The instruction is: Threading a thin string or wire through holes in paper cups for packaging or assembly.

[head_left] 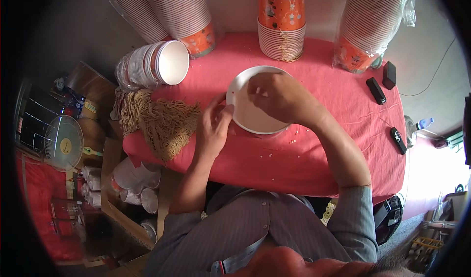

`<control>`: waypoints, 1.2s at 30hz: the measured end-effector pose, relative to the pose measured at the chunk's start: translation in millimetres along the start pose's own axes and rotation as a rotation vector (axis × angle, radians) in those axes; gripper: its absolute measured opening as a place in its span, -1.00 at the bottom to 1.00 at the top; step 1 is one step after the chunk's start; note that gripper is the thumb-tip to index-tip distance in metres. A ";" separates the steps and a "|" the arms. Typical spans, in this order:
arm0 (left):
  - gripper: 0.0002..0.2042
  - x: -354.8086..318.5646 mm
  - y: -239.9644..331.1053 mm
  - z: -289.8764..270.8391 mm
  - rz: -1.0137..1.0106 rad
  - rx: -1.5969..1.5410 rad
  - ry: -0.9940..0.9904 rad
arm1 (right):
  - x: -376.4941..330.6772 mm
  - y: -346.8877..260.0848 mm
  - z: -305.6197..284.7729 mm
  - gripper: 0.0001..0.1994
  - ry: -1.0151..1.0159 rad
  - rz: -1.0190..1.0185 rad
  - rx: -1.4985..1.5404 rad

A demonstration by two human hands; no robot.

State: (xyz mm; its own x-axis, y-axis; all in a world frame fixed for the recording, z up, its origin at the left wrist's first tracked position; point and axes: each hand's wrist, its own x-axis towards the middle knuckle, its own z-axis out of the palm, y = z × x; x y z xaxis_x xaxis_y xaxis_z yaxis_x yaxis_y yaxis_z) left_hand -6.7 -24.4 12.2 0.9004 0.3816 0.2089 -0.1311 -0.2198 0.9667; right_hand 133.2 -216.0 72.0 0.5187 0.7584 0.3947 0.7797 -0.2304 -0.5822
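White paper bucket (251, 111) stands mid-tabletop (240, 161), on red cloth, mouth up. Left hand (214, 122) clamps its left rim, thumb at the lip, fingers outside. Right hand (284, 98) over and partly within the mouth, fingers curled; cannot tell whether the tips close on anything.

Risks, my reading: the bucket looks light, so a hard push from the right hand against the wall could skid, tip or dent it, should the left grip slacken. Tan string bundle (169, 125) lies at the tabletop's left edge, just beside the left hand; a snagging forearm could drag strands off. Small white pellets (294, 134) sit loose near the bucket; a sleeve or sliding base could scatter them. Sideways bucket stack (140, 66), left rear, might roll if knocked.
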 end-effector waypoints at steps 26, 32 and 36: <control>-0.48 -15.7 -0.8 12.2 -0.025 -0.068 -0.128 | 5.7 4.0 1.4 -0.76 -0.282 0.110 0.178; -0.41 -19.3 0.2 17.4 0.010 -0.056 -0.074 | 4.3 10.5 9.7 -0.79 -0.090 0.141 0.105; -0.35 -27.1 1.8 20.0 -0.020 -0.056 -0.071 | 2.4 2.9 4.8 -0.80 -0.079 0.156 -0.038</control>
State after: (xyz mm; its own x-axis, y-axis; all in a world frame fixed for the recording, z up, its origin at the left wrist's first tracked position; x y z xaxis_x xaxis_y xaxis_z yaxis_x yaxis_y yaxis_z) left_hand -23.1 -53.1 5.3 0.9299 0.3205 0.1802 -0.1339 -0.1612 0.9778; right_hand 135.0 -211.9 67.8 0.6069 0.7565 0.2438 0.7051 -0.3710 -0.6043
